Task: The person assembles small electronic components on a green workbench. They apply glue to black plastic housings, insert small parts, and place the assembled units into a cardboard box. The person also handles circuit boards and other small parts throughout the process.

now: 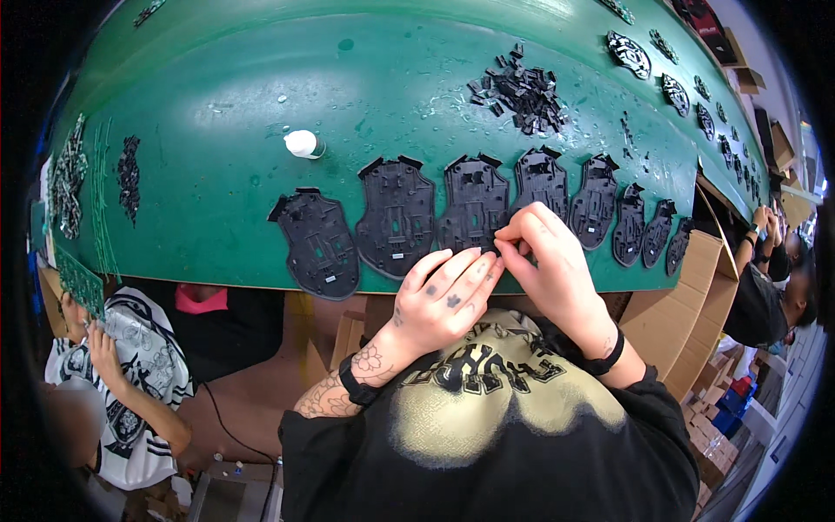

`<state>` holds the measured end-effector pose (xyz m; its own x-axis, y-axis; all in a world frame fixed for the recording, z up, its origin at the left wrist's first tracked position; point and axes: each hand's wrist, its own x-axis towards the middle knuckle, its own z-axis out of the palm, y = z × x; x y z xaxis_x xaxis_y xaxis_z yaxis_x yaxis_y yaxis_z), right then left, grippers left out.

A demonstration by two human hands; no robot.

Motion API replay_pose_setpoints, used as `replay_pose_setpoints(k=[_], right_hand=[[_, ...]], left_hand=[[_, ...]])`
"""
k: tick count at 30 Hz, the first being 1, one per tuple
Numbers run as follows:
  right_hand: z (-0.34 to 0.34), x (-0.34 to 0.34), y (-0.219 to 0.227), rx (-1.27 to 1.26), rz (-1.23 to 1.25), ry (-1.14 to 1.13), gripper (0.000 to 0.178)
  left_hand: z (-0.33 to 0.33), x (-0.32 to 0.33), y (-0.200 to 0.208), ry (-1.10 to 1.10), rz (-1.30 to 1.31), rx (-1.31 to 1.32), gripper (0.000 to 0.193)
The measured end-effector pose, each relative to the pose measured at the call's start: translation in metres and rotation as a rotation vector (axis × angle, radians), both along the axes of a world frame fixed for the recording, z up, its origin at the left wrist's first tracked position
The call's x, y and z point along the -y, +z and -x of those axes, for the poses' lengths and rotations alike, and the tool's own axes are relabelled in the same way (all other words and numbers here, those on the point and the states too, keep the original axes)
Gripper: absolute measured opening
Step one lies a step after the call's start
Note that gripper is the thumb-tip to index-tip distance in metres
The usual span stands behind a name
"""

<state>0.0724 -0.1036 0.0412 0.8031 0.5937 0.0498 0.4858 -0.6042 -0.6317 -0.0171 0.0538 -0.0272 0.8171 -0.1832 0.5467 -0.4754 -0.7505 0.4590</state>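
Both hands meet on the third shell (472, 202) of a row at the bench's (226, 174) near edge: right hand (546, 261) pinches a small part against it, left hand (445, 296) rests flat, fingers extended. Judged midway; shells toward the right end appear untouched. Loose parts (520, 89) and a white bottle (303, 143) lie mid-bench. Other people work at either end; cartons stand below.

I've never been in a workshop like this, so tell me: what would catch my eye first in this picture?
First, the row of black plastic shells lined along the near edge of the green table. At the middle of that row, the left hand rests on the edge while the right hand pinches something small at one shell. Farther back lie a heap of small black parts and a white bottle.
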Motion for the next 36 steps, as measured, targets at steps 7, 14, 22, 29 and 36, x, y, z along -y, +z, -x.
replay_pose_setpoints(k=[7,14,22,29,36], right_hand=[[-0.018,-0.003,0.018,0.032,0.123,0.154,0.015],[-0.096,0.089,0.05,0.243,0.023,-0.4,0.013],[-0.145,0.151,0.004,0.141,0.093,-0.459,0.014],[-0.144,0.139,0.014,0.248,0.303,-0.216,0.014],[-0.141,0.138,0.014,0.315,0.404,-0.153,0.014]], left_hand=[[-0.003,-0.002,0.007,-0.019,-0.044,-0.024,0.036],[0.003,-0.008,0.024,-0.086,0.037,-0.072,0.036],[0.043,-0.063,0.013,0.295,-0.112,0.103,0.022],[0.063,-0.077,-0.015,0.465,-0.092,0.057,0.023],[0.059,-0.076,-0.018,0.456,-0.079,0.083,0.024]])
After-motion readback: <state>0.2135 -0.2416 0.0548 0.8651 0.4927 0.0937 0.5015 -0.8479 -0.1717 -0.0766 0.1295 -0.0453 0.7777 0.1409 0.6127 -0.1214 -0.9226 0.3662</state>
